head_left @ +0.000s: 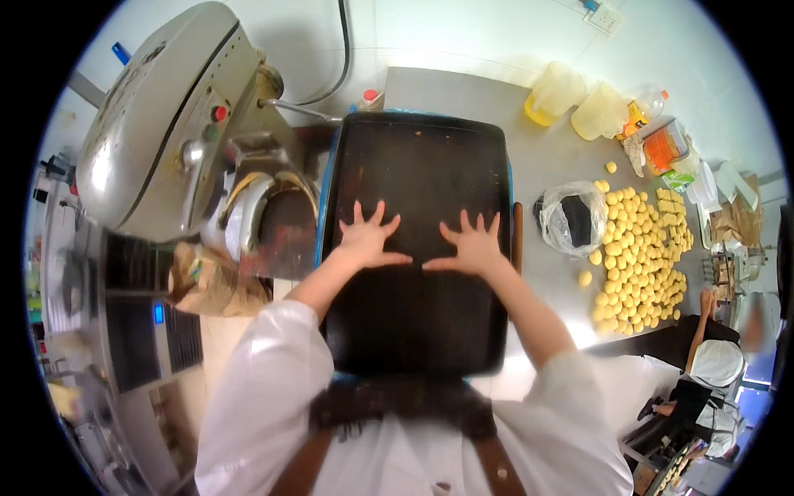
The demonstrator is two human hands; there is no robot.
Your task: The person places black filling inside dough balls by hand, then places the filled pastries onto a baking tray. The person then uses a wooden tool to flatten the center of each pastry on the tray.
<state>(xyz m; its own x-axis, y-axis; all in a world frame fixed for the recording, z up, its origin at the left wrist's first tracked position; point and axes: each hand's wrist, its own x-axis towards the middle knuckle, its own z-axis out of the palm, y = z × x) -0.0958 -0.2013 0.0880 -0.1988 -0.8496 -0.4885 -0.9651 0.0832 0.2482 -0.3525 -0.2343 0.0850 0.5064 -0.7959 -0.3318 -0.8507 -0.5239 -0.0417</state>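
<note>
On the dark rectangular metal baking tray (418, 157) — mid-tray — left hand (366, 237) and right hand (472, 245) lie flat, fingers splayed, gripping nothing. Keep palms even; yellow dough balls (641, 256) sit right of tray.

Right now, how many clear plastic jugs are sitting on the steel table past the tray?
2: one jug with yellow liquid behind the tray's far right corner, and a paler jug just right of it. Others may be hidden.
</note>
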